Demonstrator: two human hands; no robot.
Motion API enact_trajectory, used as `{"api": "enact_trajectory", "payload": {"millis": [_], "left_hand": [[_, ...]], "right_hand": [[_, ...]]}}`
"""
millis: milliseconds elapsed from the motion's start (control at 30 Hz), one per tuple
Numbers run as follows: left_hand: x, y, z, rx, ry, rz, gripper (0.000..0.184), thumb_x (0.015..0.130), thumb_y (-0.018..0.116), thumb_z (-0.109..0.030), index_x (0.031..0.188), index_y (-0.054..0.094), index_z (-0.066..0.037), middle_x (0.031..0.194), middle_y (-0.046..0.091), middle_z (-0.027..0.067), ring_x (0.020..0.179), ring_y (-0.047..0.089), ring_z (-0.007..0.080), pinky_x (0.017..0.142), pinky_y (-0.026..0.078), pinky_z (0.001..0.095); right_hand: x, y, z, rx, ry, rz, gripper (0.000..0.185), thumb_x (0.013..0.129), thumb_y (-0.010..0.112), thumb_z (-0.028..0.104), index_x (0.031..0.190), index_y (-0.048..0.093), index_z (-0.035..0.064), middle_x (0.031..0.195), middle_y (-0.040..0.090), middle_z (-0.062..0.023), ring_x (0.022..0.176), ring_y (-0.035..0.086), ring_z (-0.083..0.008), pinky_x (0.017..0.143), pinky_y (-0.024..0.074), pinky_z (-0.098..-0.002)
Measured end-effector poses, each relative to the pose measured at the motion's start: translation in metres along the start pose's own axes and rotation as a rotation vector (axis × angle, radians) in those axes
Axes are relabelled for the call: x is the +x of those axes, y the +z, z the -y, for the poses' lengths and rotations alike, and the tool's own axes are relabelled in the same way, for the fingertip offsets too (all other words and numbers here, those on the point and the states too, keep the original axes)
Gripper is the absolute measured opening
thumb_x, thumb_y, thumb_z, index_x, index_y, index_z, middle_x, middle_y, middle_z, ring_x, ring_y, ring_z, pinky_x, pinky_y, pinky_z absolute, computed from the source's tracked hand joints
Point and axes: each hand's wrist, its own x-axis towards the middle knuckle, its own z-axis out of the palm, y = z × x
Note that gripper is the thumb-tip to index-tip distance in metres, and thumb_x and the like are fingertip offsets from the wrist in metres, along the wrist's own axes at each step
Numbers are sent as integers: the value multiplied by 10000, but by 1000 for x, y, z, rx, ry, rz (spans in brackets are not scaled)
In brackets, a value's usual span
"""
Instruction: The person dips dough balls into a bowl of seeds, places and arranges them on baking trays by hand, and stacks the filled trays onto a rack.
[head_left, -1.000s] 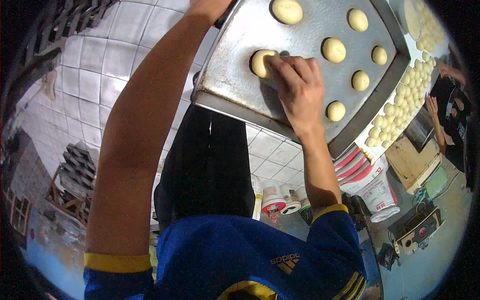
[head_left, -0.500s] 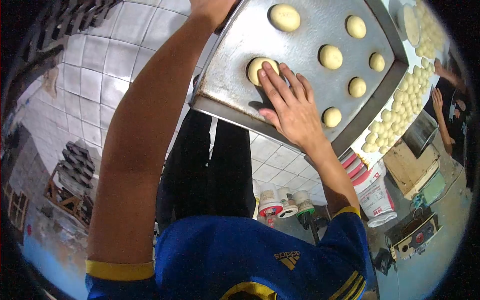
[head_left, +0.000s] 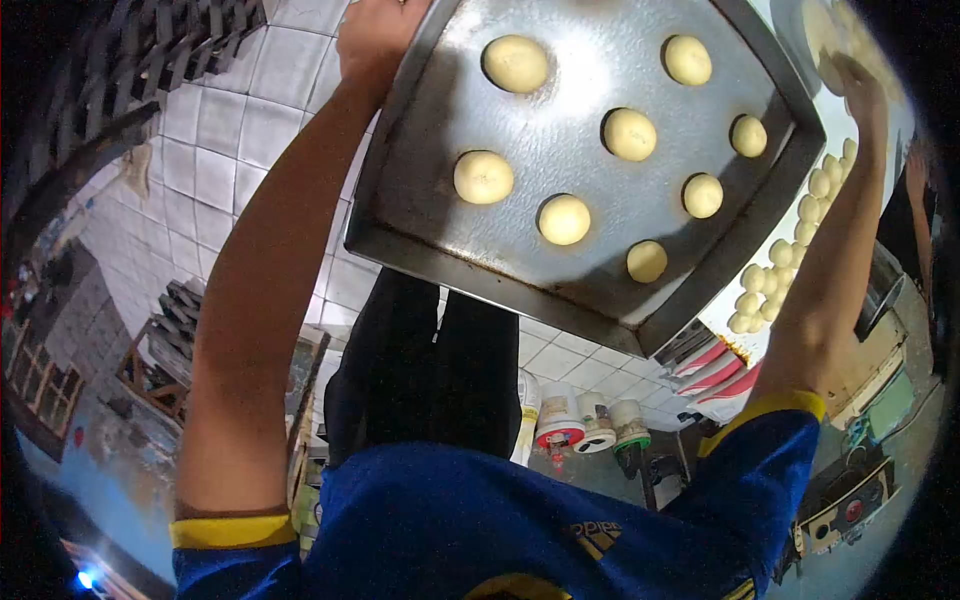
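A metal baking tray (head_left: 590, 300) with several round dough balls spread on it fills the upper middle. My left hand (head_left: 378, 38) grips its left rim, its fingertips cut off by the top edge of the view. One dough ball (head_left: 564, 219) sits near the front of the tray, with another dough ball (head_left: 483, 177) to its left. My right hand (head_left: 855, 85) is off the tray at the upper right, beside a round pale dish (head_left: 820, 45). Blur and dim light hide its fingers, so I cannot make out whether they hold anything.
Rows of dough balls (head_left: 770, 285) lie on a white surface right of the tray, partly behind my right arm. Another person's arm (head_left: 918, 185) shows at the far right. Lidded buckets (head_left: 560, 420) stand on the floor below. White tiles (head_left: 215, 180) cover the left side.
My right hand has left the dough balls on the tray and swung to the upper right. A dough ball now shows where it was. The tray and left hand appear farther left.
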Motion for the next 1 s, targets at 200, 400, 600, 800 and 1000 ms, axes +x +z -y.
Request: {"api": "enact_trajectory", "payload": {"millis": [200, 400, 600, 800, 1000], "left_hand": [[2, -3, -1, -7, 25, 53, 481, 1022, 421, -415, 1025, 668, -2, 1011, 655, 328, 1036, 616, 531, 842, 482, 540], [-2, -7, -7, -17, 29, 50, 479, 1020, 406, -409, 995, 654, 0, 1005, 653, 329, 1030, 614, 534, 847, 477, 546], [4, -3, 0, 60, -6, 89, 397, 1006, 442, -362, 1022, 669, -37, 1025, 682, 303, 1009, 643, 506, 854, 491, 563], [-1, -3, 10, 349, 321, 94, 204, 993, 495, -226, 1058, 599, -62, 1022, 693, 260, 924, 665, 489, 812, 514, 568], [0, 2, 22, 490, 470, 18, 178, 964, 519, -159, 1108, 554, -61, 1000, 682, 265, 923, 669, 482, 771, 530, 568]], "right_hand": [[6, 3, 40, -126, 10, 157, 588, 960, 622, 610, 1289, 732, 136, 1183, 762, -139, 1125, 711, -216, 1002, 501, -359], [2, 9, 47, -245, -2, 145, 588, 942, 649, 609, 1269, 744, 130, 1141, 783, -104, 1064, 729, -220, 975, 516, -356], [-109, -53, 129, 520, 187, -161, 540, 917, 755, 511, 1273, 760, 106, 1230, 751, -51, 1119, 651, -167, 996, 468, -300], [-307, -82, 312, 949, 376, 128, 316, 992, 718, 281, 1161, 774, 20, 1103, 766, -71, 1043, 662, -135, 990, 479, -293], [-397, -35, 425, 784, 88, 159, 156, 905, 783, 124, 1028, 773, 30, 944, 744, -109, 863, 667, -234, 783, 525, -330]]}}
